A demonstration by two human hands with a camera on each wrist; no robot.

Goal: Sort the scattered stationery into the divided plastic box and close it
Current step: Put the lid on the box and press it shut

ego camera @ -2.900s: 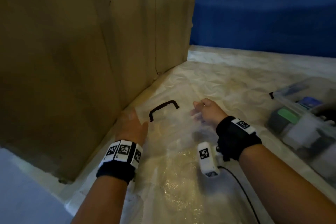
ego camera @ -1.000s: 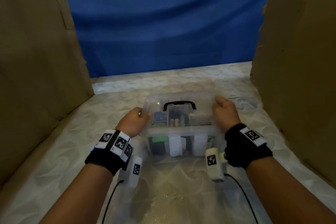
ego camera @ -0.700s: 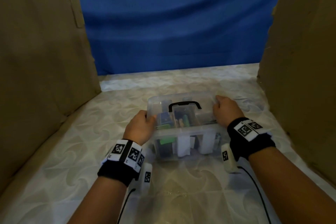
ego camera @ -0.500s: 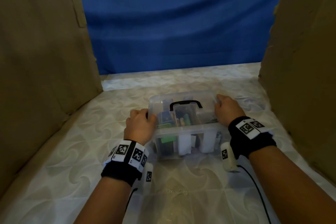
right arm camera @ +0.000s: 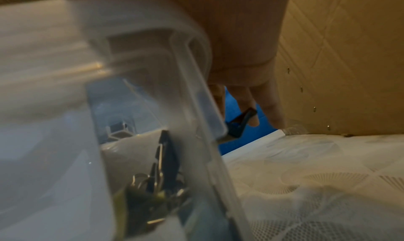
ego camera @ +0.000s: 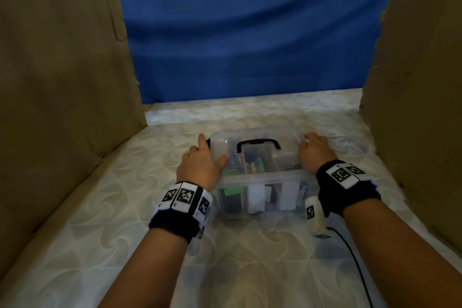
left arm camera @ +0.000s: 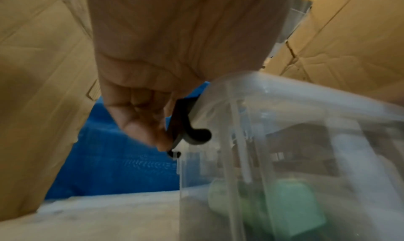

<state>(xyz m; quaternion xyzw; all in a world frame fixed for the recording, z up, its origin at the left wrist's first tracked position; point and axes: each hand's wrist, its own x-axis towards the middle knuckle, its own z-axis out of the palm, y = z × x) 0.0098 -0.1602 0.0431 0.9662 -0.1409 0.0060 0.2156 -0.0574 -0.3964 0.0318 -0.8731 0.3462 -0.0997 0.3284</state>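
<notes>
The clear divided box (ego camera: pixel 255 184) stands mid-table with its lid (ego camera: pixel 260 134) and black handle (ego camera: pixel 258 144) on top. Stationery shows through its walls, among it a green item (ego camera: pixel 233 191) and metal binder clips (right arm camera: pixel 161 175). My left hand (ego camera: pixel 202 160) grips the box's left end, thumb on the lid, fingers curled round the black left latch (left arm camera: pixel 186 128). My right hand (ego camera: pixel 316 155) holds the right end the same way, its fingers (right arm camera: pixel 271 106) reaching down round the black right latch (right arm camera: pixel 240 122), which sticks outward.
Tall cardboard walls stand at the left (ego camera: pixel 62 82) and right (ego camera: pixel 420 82), and a blue cloth (ego camera: pixel 245 32) hangs behind. The box sits on a pale patterned table cover (ego camera: pixel 250 257). A black cable (ego camera: pixel 355 252) trails from my right wrist.
The lid, earlier lying apart at the left, now sits on the box. Both hands have slid from the lid's sides to the end latches; the left fingers reached farther back.
</notes>
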